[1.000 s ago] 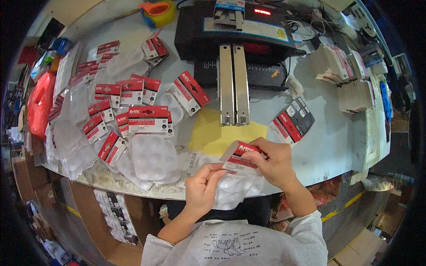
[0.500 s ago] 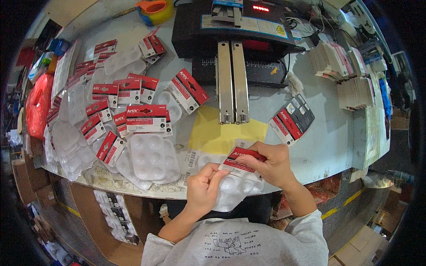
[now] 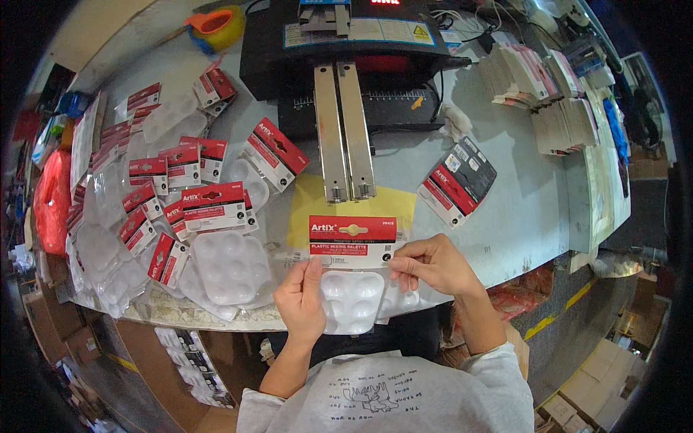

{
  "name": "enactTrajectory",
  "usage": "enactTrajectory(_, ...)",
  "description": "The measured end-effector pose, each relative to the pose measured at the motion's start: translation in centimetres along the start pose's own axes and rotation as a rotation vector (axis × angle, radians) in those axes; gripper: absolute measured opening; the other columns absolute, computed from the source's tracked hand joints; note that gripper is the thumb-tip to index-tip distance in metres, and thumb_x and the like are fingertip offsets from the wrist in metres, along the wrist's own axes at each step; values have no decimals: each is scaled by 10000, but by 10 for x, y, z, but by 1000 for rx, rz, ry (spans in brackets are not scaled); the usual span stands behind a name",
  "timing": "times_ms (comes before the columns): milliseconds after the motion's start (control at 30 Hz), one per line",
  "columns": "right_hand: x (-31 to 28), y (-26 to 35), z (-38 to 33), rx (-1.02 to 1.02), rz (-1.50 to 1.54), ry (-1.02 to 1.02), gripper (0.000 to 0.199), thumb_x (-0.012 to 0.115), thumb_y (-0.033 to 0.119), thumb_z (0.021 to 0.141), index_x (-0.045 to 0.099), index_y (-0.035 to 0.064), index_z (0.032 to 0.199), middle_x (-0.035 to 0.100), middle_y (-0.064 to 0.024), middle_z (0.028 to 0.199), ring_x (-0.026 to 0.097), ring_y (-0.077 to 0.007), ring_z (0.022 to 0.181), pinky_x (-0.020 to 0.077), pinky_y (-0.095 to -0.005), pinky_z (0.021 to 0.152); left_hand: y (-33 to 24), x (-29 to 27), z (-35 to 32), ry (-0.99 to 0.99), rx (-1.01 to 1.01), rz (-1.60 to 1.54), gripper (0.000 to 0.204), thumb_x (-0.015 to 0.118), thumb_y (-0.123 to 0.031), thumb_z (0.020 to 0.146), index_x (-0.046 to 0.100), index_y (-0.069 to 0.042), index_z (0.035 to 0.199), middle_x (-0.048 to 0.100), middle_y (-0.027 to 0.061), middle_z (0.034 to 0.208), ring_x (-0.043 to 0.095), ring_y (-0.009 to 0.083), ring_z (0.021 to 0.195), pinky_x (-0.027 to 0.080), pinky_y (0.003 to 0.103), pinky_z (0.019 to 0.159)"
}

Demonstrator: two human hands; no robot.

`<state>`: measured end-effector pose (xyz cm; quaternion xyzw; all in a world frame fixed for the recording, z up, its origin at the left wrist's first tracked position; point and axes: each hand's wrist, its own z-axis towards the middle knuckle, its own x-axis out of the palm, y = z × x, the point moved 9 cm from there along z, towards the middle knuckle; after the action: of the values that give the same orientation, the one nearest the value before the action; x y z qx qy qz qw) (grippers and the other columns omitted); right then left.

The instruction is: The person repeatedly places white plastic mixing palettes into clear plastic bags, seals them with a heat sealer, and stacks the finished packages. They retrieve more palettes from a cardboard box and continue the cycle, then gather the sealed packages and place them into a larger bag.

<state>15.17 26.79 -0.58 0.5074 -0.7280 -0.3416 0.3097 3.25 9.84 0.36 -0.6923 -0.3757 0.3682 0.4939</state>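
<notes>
A red and white header card (image 3: 346,250) with a hang hole lies flat before me at the table's near edge. My left hand (image 3: 299,303) pinches its lower left corner, thumb on top. At its lower right corner, my right hand (image 3: 439,265) is closed with thumb and fingers on the card's edge. Just below the card shows a white plastic paint palette (image 3: 351,303) with round wells, and part of another white palette (image 3: 398,302) sticks out to its right. Whether the card is fixed to a clear bag around the palette, I cannot tell.
Bagged palettes with red cards (image 3: 216,209) pile up on the left. A black machine (image 3: 346,54) with two metal arms (image 3: 345,137) stands ahead, over a yellow sheet (image 3: 299,216). A dark-backed card (image 3: 458,184) lies right; card stacks (image 3: 520,79) stand far right.
The card has turned from tilted to level and now faces up fully. My right hand has moved off its top to the right corner. The whole view has shifted slightly.
</notes>
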Motion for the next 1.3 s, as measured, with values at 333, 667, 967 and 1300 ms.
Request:
enactTrajectory(333, 2, -14, 20, 18, 262, -119, 224, 573, 170, 901, 618, -15, 784, 609, -52, 666, 580, -118, 547, 479, -243, 513, -6, 11, 18, -12, 131, 249, 290, 400, -233, 986, 542, 19, 956, 562, 119, 728, 504, 179, 661, 413, 301, 638)
enactTrajectory(667, -19, -2, 66, -154, 430, -203, 184, 587, 152, 879, 626, -6, 793, 610, -46, 676, 593, -118, 547, 504, -248, 521, 8, 26, 65, -26, 121, 244, 305, 384, -251, 993, 504, -1, 865, 527, 105, 697, 474, 158, 647, 403, 304, 627)
enactTrajectory(967, -94, 50, 2, -511, -717, -941, 504, 739, 252, 748, 545, -5, 1135, 593, -132, 1087, 586, -235, 966, 463, -324, 785, -17, -57, 78, -130, -36, 468, 280, 522, -186, 900, 553, -31, 1130, 566, 182, 1058, 552, 344, 964, 440, 424, 804)
enactTrajectory(1300, -150, -1, 13, -111, -1137, -977, 953, 782, 455, 626, 340, 73, 1379, 334, -105, 1456, 294, -234, 1353, 251, -452, 979, 14, 3, 12, -17, 398, 1211, 300, 662, -239, 773, 564, -7, 936, 460, 173, 1173, 416, 356, 1106, 332, 489, 887)
